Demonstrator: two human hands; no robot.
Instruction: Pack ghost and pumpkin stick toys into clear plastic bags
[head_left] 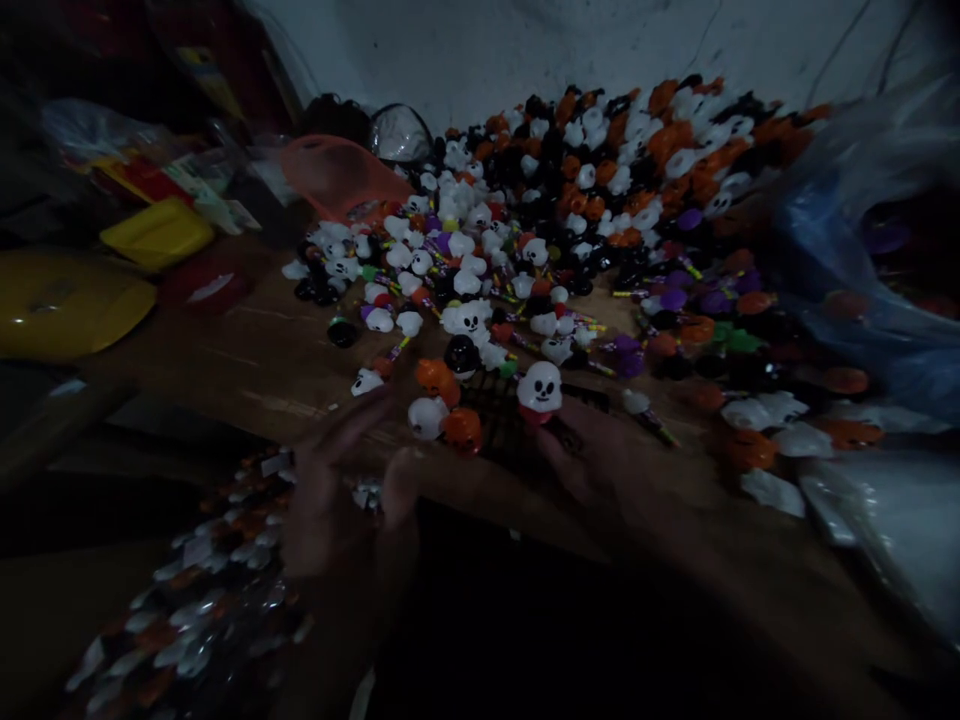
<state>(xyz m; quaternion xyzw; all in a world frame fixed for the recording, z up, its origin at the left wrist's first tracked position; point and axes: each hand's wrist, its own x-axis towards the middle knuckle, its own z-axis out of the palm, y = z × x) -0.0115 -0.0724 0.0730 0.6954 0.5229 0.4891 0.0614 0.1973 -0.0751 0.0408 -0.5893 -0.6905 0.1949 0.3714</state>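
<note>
A small white skull-headed toy with a red base (539, 388) stands upright at the fingertips of my right hand (592, 455), which is closed around its lower part. My left hand (330, 490) is at the table's front edge, thumb and fingers apart. Some white bits show between them, and I cannot tell whether they lie in the hand or behind it. Between the hands lie an orange pumpkin-like head (462, 430), a white round head (427, 418) and a black round head (461, 355). The picture is dark, and the right fingers are partly hidden.
A big heap of white, orange and black heads (600, 170) rests against the wall. Patterned sticks with heads (465, 250) lie before it. Plastic bags (847, 250) stand at right, a yellow container (75, 305) at left. Another heap (202, 600) lies below the table edge.
</note>
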